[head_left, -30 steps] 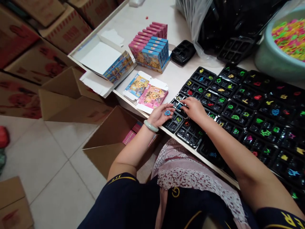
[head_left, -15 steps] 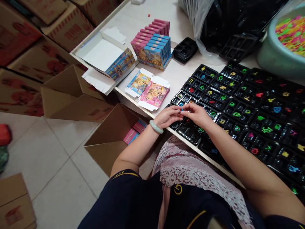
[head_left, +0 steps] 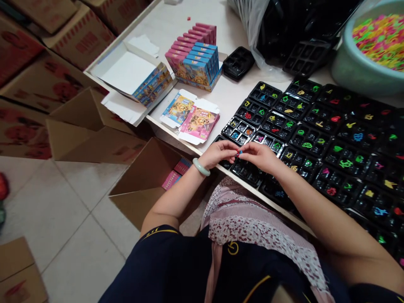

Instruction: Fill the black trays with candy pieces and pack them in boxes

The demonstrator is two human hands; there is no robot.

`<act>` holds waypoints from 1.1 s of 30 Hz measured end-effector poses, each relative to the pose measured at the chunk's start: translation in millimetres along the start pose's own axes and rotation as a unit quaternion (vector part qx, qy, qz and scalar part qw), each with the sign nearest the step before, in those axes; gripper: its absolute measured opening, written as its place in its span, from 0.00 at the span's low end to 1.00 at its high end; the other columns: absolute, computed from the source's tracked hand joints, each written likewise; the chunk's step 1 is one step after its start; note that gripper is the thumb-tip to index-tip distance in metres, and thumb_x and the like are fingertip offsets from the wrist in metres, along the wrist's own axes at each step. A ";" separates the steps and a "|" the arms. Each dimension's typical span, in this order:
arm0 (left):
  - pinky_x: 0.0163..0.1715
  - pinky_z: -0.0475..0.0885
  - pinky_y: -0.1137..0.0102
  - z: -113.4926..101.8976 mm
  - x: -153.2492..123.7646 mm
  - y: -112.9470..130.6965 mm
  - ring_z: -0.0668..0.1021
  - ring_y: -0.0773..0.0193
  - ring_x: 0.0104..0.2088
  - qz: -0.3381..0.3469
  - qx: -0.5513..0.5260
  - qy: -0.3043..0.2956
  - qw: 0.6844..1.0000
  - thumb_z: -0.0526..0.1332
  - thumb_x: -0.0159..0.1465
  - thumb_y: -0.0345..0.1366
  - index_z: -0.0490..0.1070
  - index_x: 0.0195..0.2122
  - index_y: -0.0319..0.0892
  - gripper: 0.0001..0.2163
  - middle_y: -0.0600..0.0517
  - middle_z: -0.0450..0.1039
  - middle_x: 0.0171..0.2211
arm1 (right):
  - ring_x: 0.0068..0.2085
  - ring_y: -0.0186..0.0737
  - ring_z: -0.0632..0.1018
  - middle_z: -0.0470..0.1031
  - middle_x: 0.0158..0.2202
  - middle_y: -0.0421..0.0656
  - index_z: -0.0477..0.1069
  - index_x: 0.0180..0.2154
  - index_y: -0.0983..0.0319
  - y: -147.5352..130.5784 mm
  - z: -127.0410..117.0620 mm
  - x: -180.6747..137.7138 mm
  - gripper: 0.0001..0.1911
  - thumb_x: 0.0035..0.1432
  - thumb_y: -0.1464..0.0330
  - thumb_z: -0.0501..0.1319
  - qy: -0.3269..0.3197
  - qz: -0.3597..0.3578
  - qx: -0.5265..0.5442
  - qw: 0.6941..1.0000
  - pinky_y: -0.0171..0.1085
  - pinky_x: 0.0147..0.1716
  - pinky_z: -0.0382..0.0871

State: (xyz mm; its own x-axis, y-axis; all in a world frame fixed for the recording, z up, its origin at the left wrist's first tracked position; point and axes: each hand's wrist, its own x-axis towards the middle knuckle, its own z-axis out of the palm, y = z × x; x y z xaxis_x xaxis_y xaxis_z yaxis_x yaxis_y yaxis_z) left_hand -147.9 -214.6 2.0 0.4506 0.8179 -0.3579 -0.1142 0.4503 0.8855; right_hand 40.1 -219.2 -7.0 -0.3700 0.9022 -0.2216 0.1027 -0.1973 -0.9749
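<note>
there, beyond the pink carton (head_left: 199,124), i see the display box (head_left: 195,84) full of upright packs; to the carton's right spread the black trays (head_left: 255,107), with the green tub (head_left: 350,80) farther off that way. now, just right of the carton on its near side, left hand (head_left: 219,155) and right hand (head_left: 260,156) meet, fingertips of both pinching red and blue bits (head_left: 239,152). fingers mask their shape for me, the hands cover part of the nearest trays, and the tub runs out of view. table edge (head_left: 284,212) passes close below the carton; bare tabletop (head_left: 233,96) opens beyond it, rightward.
</note>
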 end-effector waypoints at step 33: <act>0.35 0.75 0.68 0.1 -3.0 7.5 0.76 0.68 0.31 0.154 0.142 -0.062 0.976 0.67 0.57 0.48 0.77 0.36 0.41 0.15 0.49 0.72 0.37 | 0.34 0.37 0.77 0.77 0.31 0.40 0.73 0.32 0.60 -4.0 -5.7 -10.8 0.20 0.40 0.55 0.72 -0.024 0.120 0.154 0.980 0.46 0.45 0.73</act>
State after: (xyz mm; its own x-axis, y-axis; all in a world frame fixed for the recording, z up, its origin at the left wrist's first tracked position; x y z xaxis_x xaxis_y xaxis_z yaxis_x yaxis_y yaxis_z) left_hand -150.1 -213.7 9.8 0.5393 0.8412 -0.0380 -0.0189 0.0573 0.9982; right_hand 49.0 -226.0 -0.6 -0.4130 0.7976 -0.4396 -0.0894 -0.5158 -0.8520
